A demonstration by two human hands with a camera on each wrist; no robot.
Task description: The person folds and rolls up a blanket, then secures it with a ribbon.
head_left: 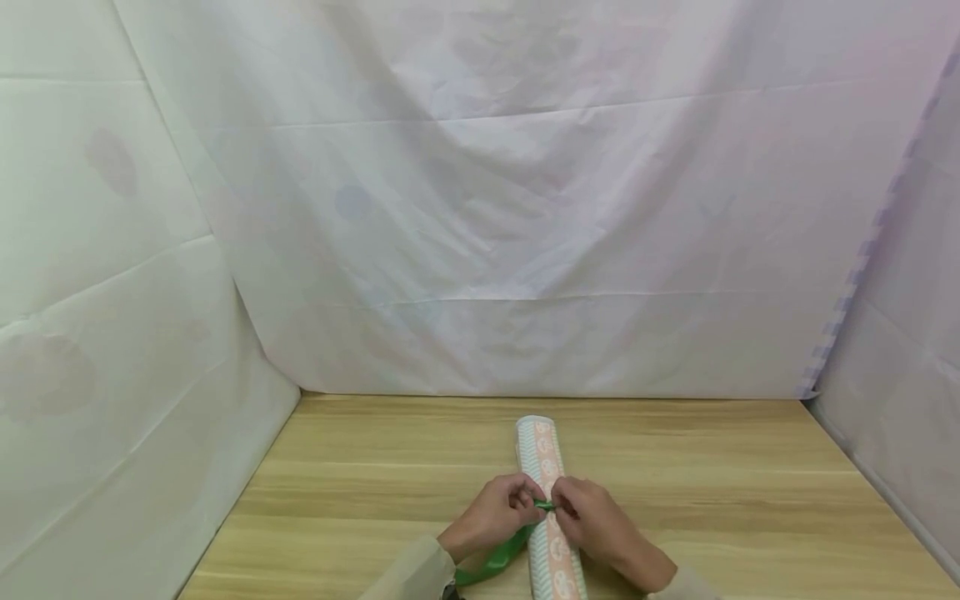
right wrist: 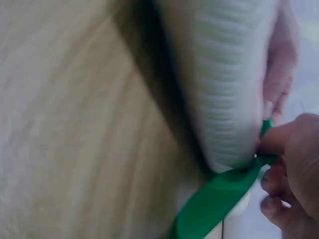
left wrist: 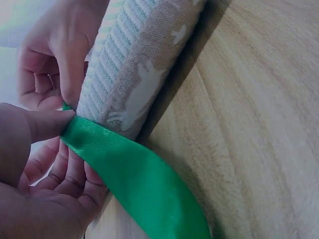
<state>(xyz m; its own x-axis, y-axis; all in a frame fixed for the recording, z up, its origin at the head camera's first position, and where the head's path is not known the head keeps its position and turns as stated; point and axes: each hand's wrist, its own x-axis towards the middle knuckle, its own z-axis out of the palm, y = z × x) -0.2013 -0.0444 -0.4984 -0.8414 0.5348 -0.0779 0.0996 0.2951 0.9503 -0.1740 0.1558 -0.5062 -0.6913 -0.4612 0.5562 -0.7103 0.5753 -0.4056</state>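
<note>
A rolled cloth (head_left: pixel 546 454) with a pale zigzag weave and an orange band of white animal shapes lies lengthwise on the table. Green satin ribbon (head_left: pixel 495 562) crosses over its middle, and a loose length trails off to the left. My left hand (head_left: pixel 495 510) pinches the ribbon between thumb and fingers on top of the roll. Close beside it, my right hand (head_left: pixel 602 521) pinches the ribbon from the other side. In the left wrist view the ribbon (left wrist: pixel 139 172) spreads flat and wide from under my left thumb. The right wrist view, blurred, has the ribbon (right wrist: pixel 214 201) hanging past the roll's side.
The wood-grain table (head_left: pixel 360 475) extends to both sides of the roll and behind it. White sheeting (head_left: pixel 480 208) hangs along the back edge, with more sheeting (head_left: pixel 112 333) on the left and on the right.
</note>
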